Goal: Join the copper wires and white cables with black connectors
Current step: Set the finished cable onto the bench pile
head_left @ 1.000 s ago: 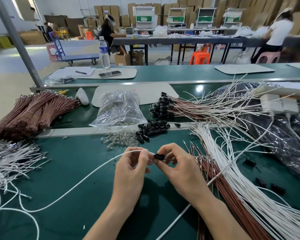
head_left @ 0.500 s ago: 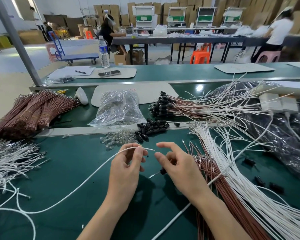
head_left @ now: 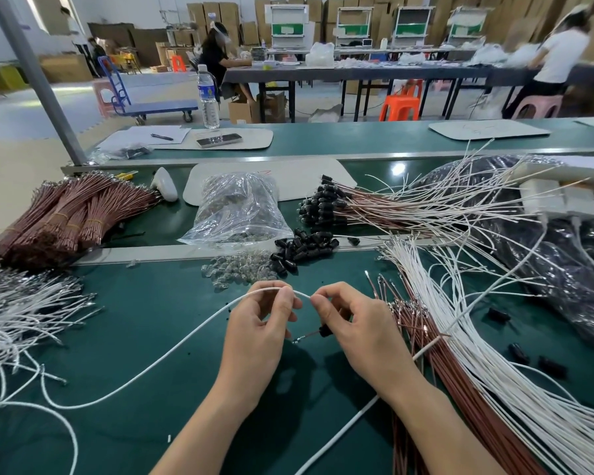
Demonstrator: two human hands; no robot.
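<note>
While the left hand pinches the white cable just short of its tip, the right hand curls round a black connector (a copper wire sticks out of it), fingertips at the cable's tip, likely lining them up over the near table.

My left hand and right hand are bare, with slim fingers and smooth backs where the knuckles show as low ridges. Both wrists are narrow and uncovered. My left forearm and right forearm are bare too, all the way down to the bottom edge of the view, each widening toward the elbow. My nails are too small to make out.
</note>
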